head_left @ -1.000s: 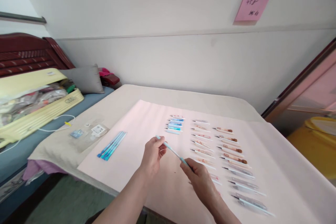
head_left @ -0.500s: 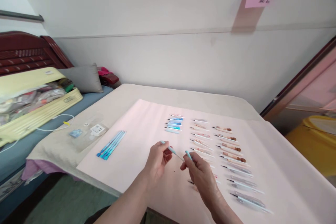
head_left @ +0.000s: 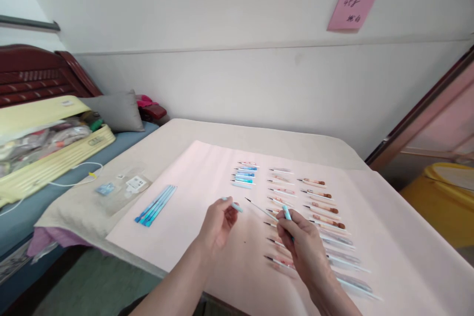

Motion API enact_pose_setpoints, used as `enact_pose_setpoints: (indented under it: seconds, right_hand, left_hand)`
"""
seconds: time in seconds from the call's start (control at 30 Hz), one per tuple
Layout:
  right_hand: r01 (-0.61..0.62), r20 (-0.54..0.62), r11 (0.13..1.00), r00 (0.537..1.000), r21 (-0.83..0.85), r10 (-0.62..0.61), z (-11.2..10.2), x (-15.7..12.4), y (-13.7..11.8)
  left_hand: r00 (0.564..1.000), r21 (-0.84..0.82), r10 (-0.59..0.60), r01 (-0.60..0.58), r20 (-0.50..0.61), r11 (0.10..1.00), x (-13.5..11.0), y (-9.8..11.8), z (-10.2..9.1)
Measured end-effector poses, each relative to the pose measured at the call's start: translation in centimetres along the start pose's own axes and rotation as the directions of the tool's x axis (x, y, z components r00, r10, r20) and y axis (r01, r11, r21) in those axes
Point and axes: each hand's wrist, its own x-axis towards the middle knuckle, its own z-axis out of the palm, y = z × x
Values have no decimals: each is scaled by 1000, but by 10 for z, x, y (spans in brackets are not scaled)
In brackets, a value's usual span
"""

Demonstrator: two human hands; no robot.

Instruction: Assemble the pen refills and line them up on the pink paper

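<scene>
Here we are, just below the centre of the frame: the left hand (head_left: 217, 221) pinches a pale-blue tube (head_left: 237, 207) between thumb and fingers, while to its right the right hand (head_left: 303, 234) has its fingers closed round a blue barrel (head_left: 286, 212) and a slim, dark-tipped refill (head_left: 259, 207), point aimed up-left, apart from the tube! Blue pens (head_left: 157, 206) lie fanned at lower left on the pale pink sheet (head_left: 192, 185).
</scene>
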Motion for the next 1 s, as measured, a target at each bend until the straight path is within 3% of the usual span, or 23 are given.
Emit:
enact_pose_setpoints:
  seconds: [0.17, 0.27, 0.4, 0.57, 0.73, 1.0]
  right_hand:
    - [47, 71, 966, 997, -253, -30, 16, -2, 12]
    - [106, 114, 929, 991, -356, -70, 19, -3, 14]
    - [76, 146, 921, 989, -382, -21, 16, 0, 13]
    - [-52, 53, 971, 996, -231, 66, 12, 4, 15]
    - [-113, 226, 993, 969, 39, 101, 15, -2, 21]
    - [-204, 279, 962, 949, 182, 148, 14, -2, 25]
  left_hand:
    - [981, 119, -101, 81, 165, 990, -20, -26, 18]
    - [982, 139, -99, 77, 161, 987, -22, -29, 20]
    - [986, 170, -62, 36, 152, 985, -19, -25, 17]
    - [985, 293, -77, 28, 157, 956, -19, -28, 18]
    - [964, 443, -150, 37, 222, 896, -22, -44, 18]
    - [944, 447, -124, -27, 305, 894, -27, -46, 22]
